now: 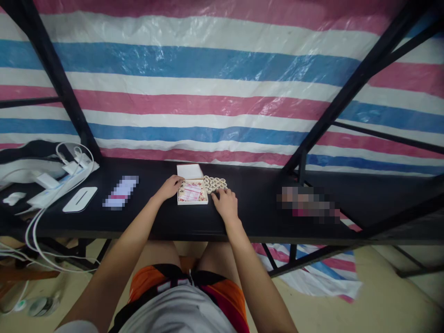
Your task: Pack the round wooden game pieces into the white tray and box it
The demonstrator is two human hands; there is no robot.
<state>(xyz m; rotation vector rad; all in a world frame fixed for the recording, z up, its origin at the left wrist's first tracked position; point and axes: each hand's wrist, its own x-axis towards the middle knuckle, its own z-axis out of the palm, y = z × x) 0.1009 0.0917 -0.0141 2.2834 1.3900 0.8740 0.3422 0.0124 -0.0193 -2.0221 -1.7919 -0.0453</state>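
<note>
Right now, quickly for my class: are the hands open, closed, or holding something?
Left hand: at the left edge of the white, rectangular, open box; grip cannot be told.
Right hand: at the round, cream, marked pieces; holding cannot be told.

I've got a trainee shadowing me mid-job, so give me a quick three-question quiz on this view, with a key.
1. Multiple choice: what is the left hand nearest to?
A) the power strip
B) the box
C) the loose pieces

2. True or false: the box is shut.

3. Fill in: from the person's seat, the loose pieces lie to the ____ of the box.

Key
1. B: the fingers are at its left edge.
2. False: its contents show, and the lid is at its far side.
3. Right: they lie near the right hand.
</note>
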